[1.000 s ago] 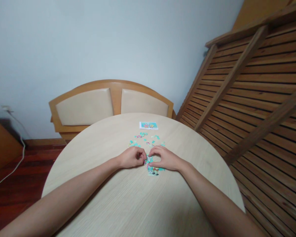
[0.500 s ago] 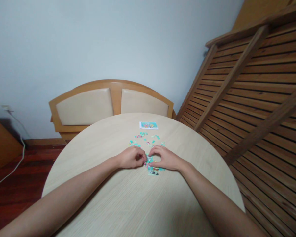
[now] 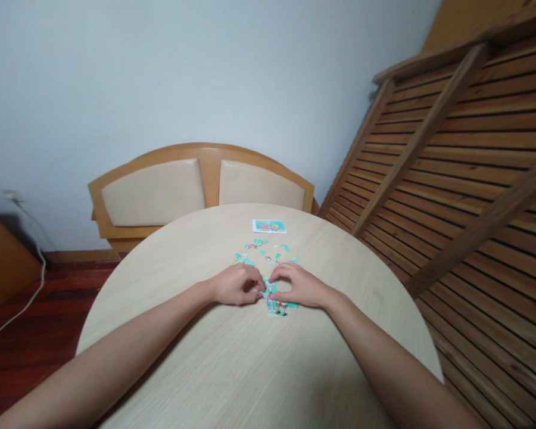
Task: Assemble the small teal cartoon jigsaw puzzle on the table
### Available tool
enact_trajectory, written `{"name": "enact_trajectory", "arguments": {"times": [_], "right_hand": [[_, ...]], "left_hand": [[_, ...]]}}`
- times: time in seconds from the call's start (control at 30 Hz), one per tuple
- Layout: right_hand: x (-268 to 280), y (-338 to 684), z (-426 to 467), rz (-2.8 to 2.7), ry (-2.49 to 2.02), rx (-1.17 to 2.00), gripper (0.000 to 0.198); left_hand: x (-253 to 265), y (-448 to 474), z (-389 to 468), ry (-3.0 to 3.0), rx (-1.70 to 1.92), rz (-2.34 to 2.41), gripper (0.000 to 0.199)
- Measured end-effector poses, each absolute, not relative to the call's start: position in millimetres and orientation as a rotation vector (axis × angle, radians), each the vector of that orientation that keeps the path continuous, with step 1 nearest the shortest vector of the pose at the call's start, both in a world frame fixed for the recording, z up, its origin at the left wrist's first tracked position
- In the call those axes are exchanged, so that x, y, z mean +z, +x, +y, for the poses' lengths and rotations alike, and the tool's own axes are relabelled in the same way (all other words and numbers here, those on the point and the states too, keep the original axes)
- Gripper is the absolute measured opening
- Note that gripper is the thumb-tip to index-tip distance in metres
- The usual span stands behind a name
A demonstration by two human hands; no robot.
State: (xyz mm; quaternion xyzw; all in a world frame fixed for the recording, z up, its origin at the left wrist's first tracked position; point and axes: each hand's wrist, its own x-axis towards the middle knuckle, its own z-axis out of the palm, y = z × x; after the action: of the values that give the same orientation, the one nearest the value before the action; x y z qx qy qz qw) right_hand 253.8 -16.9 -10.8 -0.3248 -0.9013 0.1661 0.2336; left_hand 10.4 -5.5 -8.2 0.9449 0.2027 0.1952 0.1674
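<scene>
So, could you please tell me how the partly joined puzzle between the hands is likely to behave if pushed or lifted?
The partly joined puzzle lies flat on the table, so a push would probably slide rather than tip it. Judging by the small loose pieces beyond it, it may sag or come apart if lifted. It looks thin, so probably light.

The tabletop (image 3: 205,363) looks matt wood-grained, the slatted panel (image 3: 473,149) wooden, the pads (image 3: 154,193) smooth.

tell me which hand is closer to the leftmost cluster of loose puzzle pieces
Left. The left hand is just on the near side of the leftmost cluster; the right hand is farther away, off to its right and also on its near side.
</scene>
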Motion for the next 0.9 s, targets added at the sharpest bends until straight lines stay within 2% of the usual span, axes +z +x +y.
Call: {"name": "enact_trajectory", "arguments": {"times": [0.13,0.43,0.67,0.9], "right_hand": [[-10,254,-17,-2.478,-0.900,0.459,0.032],[-14,254,-16,-2.475,-0.898,0.454,0.032],[-12,254,-16,-2.475,-0.901,0.457,0.032],[-15,255,-15,-2.480,-0.907,0.434,0.034]], "left_hand": [[-8,10,-6,2.706,0.526,0.601,0.023],[-4,5,-1,2.611,0.429,0.547,0.011],[0,10,-10,2.683,0.436,0.694,0.030],[1,11,-12,2.551,0.222,0.796,0.026]]}}
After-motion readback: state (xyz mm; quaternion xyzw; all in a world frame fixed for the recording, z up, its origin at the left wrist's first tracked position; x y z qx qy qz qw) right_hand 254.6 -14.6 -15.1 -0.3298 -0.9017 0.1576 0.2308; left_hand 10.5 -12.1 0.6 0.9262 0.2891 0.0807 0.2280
